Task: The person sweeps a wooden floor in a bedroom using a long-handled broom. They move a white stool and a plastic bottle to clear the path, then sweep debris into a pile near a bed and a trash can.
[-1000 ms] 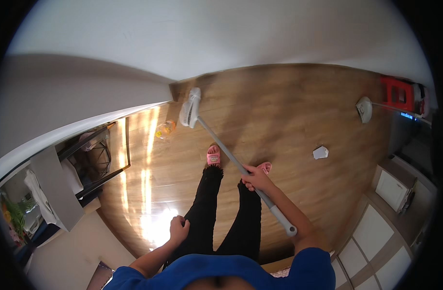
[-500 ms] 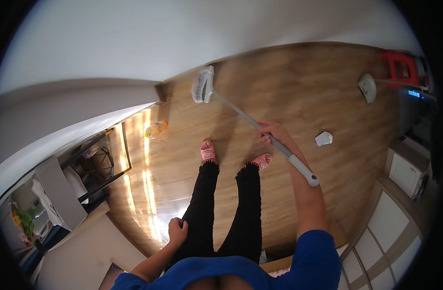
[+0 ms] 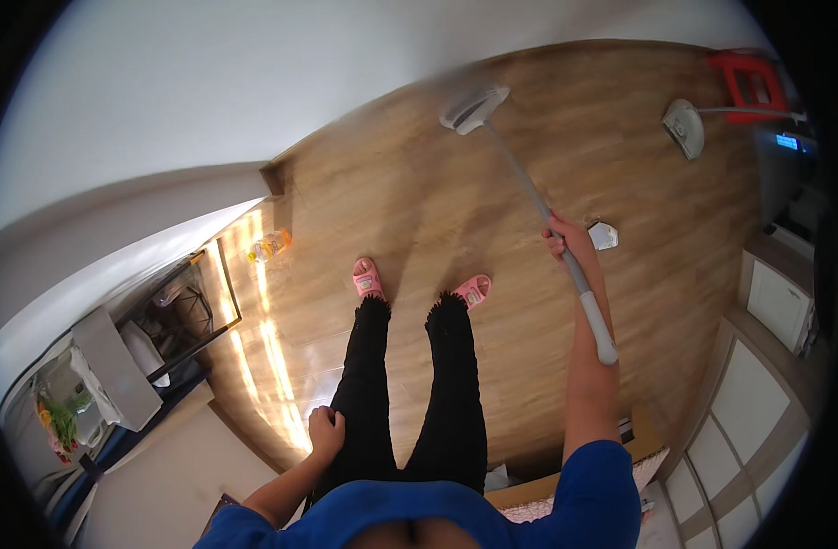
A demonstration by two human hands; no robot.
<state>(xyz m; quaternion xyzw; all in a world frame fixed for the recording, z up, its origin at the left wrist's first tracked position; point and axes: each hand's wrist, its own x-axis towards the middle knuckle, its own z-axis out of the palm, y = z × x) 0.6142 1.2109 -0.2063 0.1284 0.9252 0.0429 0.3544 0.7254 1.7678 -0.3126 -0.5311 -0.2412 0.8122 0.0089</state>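
Note:
A grey-handled broom (image 3: 596, 325) slants away from me, and my right hand (image 3: 570, 241) is wrapped round the middle of its handle. The handle's thick light-grey end lies along my right forearm. At the far end, the pale broom head (image 3: 475, 110) is on the wooden floor near the white wall, slightly blurred. My left hand (image 3: 326, 433) is curled into a loose fist beside my left thigh, with nothing visible in it. A crumpled white piece (image 3: 604, 235), perhaps paper, lies on the floor just right of my right hand.
A clear bottle with yellow and orange parts (image 3: 270, 245) lies on the floor at left. At far right, a white long-handled dustpan (image 3: 684, 130) rests near a red stool (image 3: 750, 84). A cabinet (image 3: 778, 306) stands right; a black-framed stand (image 3: 177, 311) stands left.
The broom head has swept to the right along the wall, and my right hand has moved right with the handle. My left hand remains at my thigh. The view has shifted slightly.

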